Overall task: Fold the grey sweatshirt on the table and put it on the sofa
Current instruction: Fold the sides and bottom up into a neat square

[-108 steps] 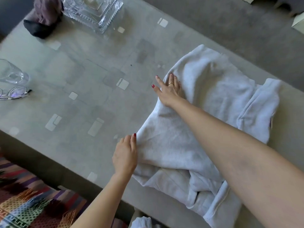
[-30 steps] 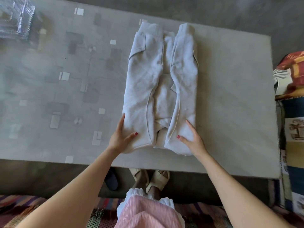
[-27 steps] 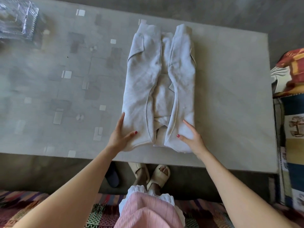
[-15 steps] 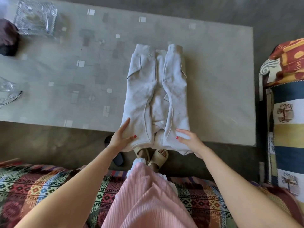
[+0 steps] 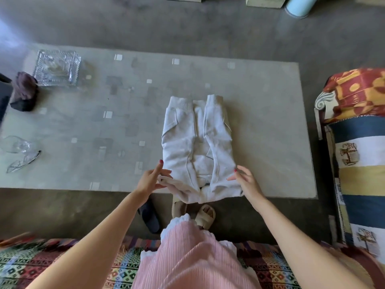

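A grey patterned table (image 5: 260,101) on a concrete floor holds a glass dish (image 5: 56,67), contents unclear, and the folded grey sweatshirt (image 5: 198,151), its near corners gripped by left hand (image 5: 149,180) and right hand (image 5: 246,182).

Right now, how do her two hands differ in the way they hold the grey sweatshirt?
The left hand pinches a bunched corner of the sweatshirt, forefinger pointing out straight; the right hand holds its corner flat and smooth. The cloth sags in a roll by the left hand but lies neat by the right. Both grip the near edge at the table rim.
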